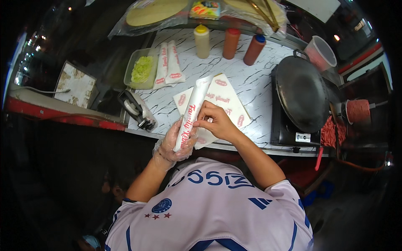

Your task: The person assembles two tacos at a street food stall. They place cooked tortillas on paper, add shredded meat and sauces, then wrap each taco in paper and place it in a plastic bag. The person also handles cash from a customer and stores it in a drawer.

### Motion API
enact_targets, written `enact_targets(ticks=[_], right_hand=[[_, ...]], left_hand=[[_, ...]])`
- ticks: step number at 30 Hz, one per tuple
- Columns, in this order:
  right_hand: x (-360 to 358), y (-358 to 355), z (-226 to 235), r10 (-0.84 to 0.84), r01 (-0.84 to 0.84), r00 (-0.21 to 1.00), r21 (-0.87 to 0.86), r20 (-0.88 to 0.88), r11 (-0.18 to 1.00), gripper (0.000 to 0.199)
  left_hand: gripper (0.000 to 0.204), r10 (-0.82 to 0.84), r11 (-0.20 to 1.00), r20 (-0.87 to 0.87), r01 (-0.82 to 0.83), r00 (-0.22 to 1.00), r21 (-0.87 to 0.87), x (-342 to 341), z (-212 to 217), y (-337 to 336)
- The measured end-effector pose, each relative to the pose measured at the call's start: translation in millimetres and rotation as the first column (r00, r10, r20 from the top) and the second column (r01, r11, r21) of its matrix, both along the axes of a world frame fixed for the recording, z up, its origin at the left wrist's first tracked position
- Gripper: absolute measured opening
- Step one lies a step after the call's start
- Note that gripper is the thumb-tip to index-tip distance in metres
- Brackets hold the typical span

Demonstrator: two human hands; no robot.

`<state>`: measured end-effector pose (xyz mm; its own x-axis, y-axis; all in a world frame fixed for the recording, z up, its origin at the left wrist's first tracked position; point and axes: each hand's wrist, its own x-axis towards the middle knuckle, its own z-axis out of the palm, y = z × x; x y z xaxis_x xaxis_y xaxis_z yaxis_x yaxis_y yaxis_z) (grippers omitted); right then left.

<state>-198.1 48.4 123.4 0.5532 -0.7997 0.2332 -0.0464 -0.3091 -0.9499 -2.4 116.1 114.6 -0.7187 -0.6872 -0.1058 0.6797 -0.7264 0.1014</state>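
Within curled grip of gloved left hand (169,143): tilted paper-wrapped roll (196,103); right hand (219,121) half-closed at its edge, hold unclear.

We look over a dim workspace with a marble-patterned countertop (256,83).
Its white, black-veined surface spans mid-frame, with a red ledge (25,107) along the left and a red rail (363,61) toward the right edge; small lights (38,48) dot the dark upper left, a warm light (336,37) glows upper right, and the lower left is too dark to read.
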Motion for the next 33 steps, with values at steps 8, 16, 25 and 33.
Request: enact_targets(ticks=[8, 16, 25, 33], right_hand=[[-52.9, 5.0, 1.3, -0.382, 0.385, 0.922, 0.053, -0.069, 0.921, 0.034], [-77.6, 11.7, -29.7, -0.4, 0.356, 0.913, -0.322, -0.077, 0.877, 0.034], [-70.5, 69.1, -48.3, -0.438, 0.348, 0.893, -0.46, -0.101, 0.817, 0.032], [-49.8, 83.0, -88.7, -0.515, 0.534, 0.83, 0.574, -0.215, 0.621, 0.031]], left_hand=[[0.026, 0.844, 0.521, 0.536, 0.212, 0.016, -0.827, -88.4, -31.0, -43.5], [0.047, 0.918, 0.168, 0.305, 0.448, 0.253, -0.878, -64.7, -27.1, -67.5], [0.027, 0.89, 0.249, 0.375, 0.413, 0.26, -0.876, -40.7, -35.0, -15.2], [0.028, 0.538, 0.839, 0.792, -0.095, 0.289, -0.536, -44.5, -85.0, -1.3]])
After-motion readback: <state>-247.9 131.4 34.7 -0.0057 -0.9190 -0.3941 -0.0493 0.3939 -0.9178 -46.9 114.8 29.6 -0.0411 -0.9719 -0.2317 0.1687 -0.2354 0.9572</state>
